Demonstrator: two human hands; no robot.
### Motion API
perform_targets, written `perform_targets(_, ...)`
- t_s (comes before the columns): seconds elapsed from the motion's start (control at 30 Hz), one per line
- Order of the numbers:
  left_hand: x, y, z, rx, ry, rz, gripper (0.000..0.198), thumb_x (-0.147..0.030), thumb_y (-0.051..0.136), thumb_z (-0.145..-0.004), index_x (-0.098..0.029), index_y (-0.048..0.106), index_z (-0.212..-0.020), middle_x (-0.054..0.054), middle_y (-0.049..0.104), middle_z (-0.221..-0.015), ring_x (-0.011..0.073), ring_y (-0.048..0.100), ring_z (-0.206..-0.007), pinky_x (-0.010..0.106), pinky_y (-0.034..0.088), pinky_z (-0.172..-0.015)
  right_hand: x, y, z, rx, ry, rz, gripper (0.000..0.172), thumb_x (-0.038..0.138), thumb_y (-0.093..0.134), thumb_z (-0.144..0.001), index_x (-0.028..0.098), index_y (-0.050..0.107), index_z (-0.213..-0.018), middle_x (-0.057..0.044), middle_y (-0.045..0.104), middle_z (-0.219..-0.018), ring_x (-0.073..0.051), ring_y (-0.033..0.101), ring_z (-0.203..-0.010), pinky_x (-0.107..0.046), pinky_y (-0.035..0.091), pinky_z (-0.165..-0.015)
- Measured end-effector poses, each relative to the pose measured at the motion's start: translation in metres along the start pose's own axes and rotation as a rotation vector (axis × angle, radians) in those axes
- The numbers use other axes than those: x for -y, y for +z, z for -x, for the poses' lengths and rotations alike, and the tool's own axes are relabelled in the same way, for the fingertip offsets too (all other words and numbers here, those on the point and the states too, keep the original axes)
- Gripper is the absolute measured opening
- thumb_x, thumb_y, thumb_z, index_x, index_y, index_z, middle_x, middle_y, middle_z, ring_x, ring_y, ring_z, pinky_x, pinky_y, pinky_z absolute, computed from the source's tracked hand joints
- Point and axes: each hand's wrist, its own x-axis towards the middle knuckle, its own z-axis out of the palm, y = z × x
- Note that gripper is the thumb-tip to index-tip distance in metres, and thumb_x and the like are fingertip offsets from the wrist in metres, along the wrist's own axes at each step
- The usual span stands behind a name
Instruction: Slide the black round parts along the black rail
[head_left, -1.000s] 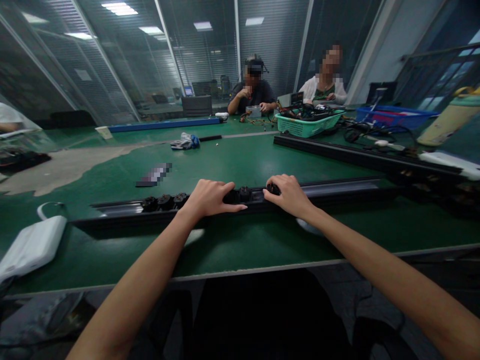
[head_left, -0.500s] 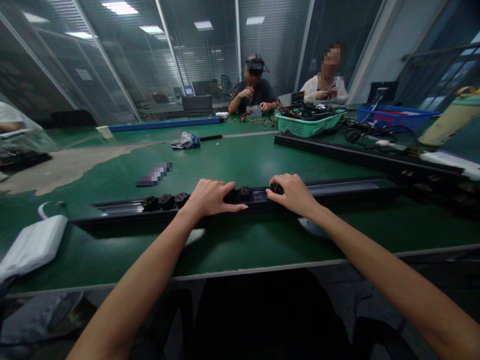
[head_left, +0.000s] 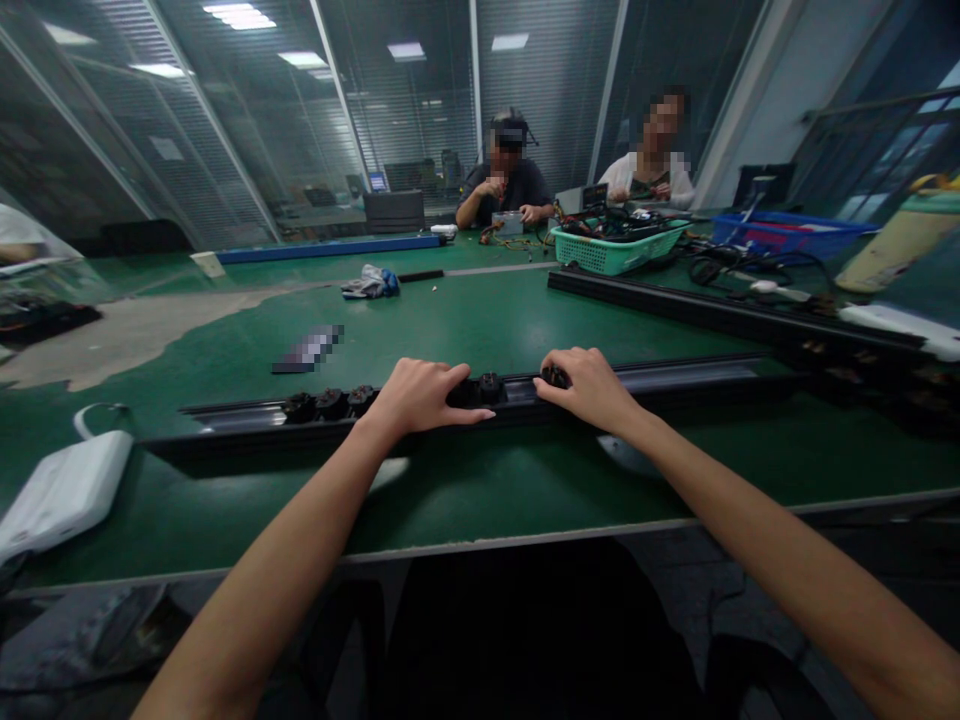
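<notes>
A long black rail point(head_left: 675, 382) lies across the green table point(head_left: 487, 480) in front of me. Several small black socket modules point(head_left: 330, 403) sit in its channel at the left, and one more point(head_left: 490, 387) sits between my hands. My left hand point(head_left: 420, 398) lies on the rail with fingers curled over it and the thumb stretched out along its near edge. My right hand point(head_left: 589, 385) rests on the rail further right, fingertips pinched on a black module point(head_left: 553, 377).
A white box point(head_left: 64, 492) lies at the near left edge. A second black rail point(head_left: 720, 315) runs along the right. Behind it stand a green basket point(head_left: 611, 250) of cables and a blue tray point(head_left: 780, 235). Two people sit at the far end.
My right hand has edged slightly right along the rail with its module. My left hand has stayed put.
</notes>
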Motion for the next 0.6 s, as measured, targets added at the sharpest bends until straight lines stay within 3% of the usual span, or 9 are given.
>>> perform_targets(0.27, -0.0001, 0.0001, -0.0003, 0.011, -0.009, 0.022, 0.077, -0.085, 0.03, -0.077, -0.02, 0.065, -0.097, 0.011, 0.072, -0.084, 0.0233, 0.064, -0.069, 0.029, 0.026, -0.056, -0.0002, -0.001, -0.0003, 0.007, 0.015, 0.002, 0.023, 0.041, 0.055, -0.085, 0.019, 0.061, -0.085, -0.007, 0.066, -0.082, -0.023, 0.056, -0.081, -0.035, 0.033, -0.077)
perform_targets(0.6, 0.0002, 0.0006, -0.0005, 0.002, -0.009, 0.021, 0.077, -0.085, 0.029, -0.077, -0.02, 0.065, -0.095, 0.01, 0.072, -0.082, 0.0226, 0.064, -0.068, 0.029, 0.024, -0.055, -0.0017, -0.0025, 0.0009, -0.002, 0.023, -0.006, 0.021, 0.041, 0.055, -0.083, 0.02, 0.061, -0.084, -0.006, 0.065, -0.081, -0.022, 0.056, -0.08, -0.035, 0.032, -0.077)
